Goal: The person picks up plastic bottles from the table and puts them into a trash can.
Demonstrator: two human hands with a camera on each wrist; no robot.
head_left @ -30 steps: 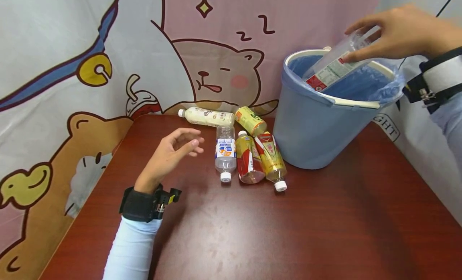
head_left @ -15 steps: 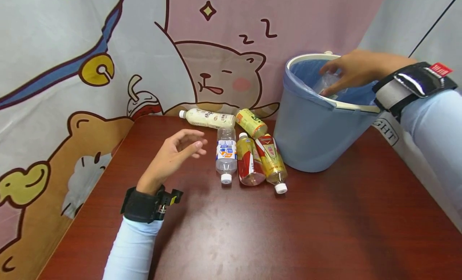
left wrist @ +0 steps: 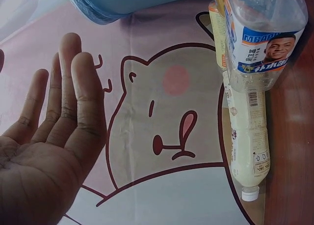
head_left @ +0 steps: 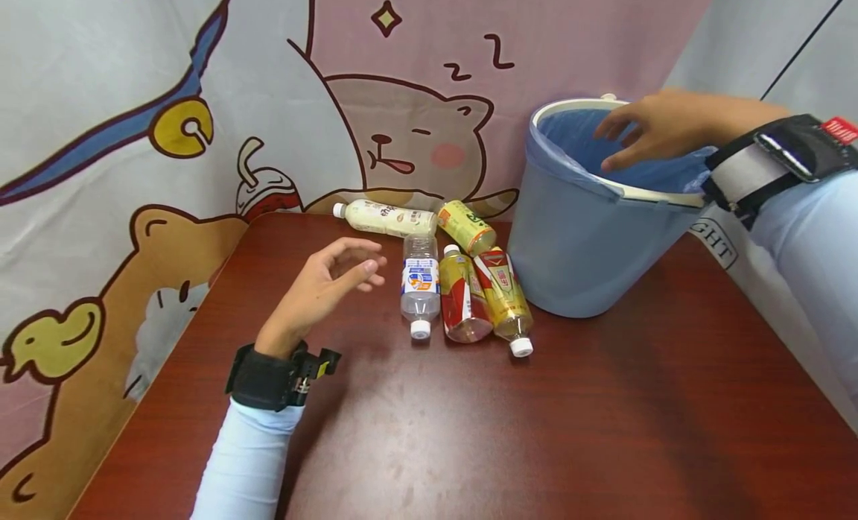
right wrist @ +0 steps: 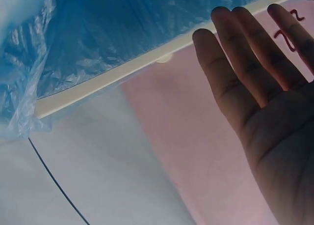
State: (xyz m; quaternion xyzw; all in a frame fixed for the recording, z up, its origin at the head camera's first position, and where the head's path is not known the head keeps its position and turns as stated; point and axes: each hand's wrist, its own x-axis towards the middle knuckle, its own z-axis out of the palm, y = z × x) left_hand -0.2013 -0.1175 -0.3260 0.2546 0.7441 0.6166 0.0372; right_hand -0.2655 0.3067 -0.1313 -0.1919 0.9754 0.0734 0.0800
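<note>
Gone from the right hand since the preceding frame is a transparent, red-labelled plastic bottle, now out of sight, presumably inside the tapered blue-grey plastic bucket at upper right. That hand holds nothing, its fingers spread wide over the opening. The translucent blue plastic liner is folded over the cream plastic rim, probably to stop it slipping down.

Left of centre, the left hand is also free, fingers loosely curved above the glossy red-brown table; it is nearest the clear bottle with a blue, white and orange label. Near the centre of the frame lie the capped red-and-gold bottle at left, its twin at right, the yellow-green-labelled bottle and, behind, the pale cream bottle. All lie on their sides, perhaps clustered close to the bucket to shorten the reach.
</note>
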